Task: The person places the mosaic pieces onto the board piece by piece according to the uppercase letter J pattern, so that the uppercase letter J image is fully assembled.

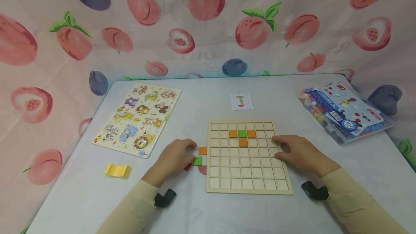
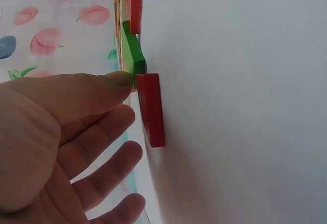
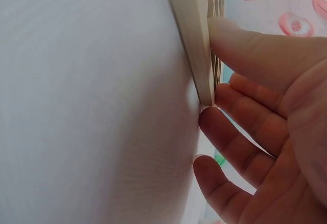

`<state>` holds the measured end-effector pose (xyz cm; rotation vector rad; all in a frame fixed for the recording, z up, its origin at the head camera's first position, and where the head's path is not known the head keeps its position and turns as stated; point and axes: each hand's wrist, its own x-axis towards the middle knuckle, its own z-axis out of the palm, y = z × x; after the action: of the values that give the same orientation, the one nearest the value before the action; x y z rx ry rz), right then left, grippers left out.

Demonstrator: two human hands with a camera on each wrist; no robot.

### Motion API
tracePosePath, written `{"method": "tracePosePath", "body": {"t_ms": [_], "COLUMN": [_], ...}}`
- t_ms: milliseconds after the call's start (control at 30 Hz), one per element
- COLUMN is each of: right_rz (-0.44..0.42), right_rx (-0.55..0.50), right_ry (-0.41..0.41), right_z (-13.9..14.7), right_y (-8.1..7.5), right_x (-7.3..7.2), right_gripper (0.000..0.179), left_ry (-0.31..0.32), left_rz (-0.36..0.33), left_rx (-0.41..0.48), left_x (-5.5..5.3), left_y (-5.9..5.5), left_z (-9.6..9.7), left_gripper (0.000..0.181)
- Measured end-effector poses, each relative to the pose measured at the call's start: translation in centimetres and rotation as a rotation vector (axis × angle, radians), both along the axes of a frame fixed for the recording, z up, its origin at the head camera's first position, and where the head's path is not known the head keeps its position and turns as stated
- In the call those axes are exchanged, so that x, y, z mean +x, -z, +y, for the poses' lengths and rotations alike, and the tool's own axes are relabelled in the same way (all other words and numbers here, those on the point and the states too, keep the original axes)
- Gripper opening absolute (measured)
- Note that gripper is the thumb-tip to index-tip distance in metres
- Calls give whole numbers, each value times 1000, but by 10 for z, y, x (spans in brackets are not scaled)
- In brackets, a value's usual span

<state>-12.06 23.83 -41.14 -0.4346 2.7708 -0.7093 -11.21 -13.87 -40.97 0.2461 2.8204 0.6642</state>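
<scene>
A wooden grid board (image 1: 240,192) lies in front of me, with orange tiles (image 1: 233,133) and one green tile (image 1: 242,133) in its upper cells. Left of it lie a loose orange tile (image 1: 203,150), a green tile (image 1: 197,161), a red tile (image 1: 187,167) and a round-edged red piece (image 1: 202,169). My left hand (image 1: 172,158) hovers by these pieces, its thumb tip overlapping the loose green tile (image 2: 134,55) in the left wrist view, fingers loosely bent. At the board's right edge rests my right hand (image 1: 297,152), thumb and fingertips touching the rim.
A small pattern card (image 1: 241,102) lies behind the board. An animal puzzle board (image 1: 136,120) is at the left, with a yellow curved block (image 1: 118,170) nearer me. A clear plastic case of colourful pieces (image 1: 346,109) sits at the right.
</scene>
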Motion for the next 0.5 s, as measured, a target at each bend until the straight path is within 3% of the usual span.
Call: {"method": "tracePosePath", "body": {"t_ms": [500], "right_rz": [6], "right_rx": [-21], "right_ry": [-11], "right_z": [1], "right_y": [0], "right_x": [0], "right_gripper": [55], "left_ry": [36], "left_rz": [-13], "left_rx": [-7], "left_x": [5], "left_y": [-3], "left_z": [-3], "left_gripper": [35]}}
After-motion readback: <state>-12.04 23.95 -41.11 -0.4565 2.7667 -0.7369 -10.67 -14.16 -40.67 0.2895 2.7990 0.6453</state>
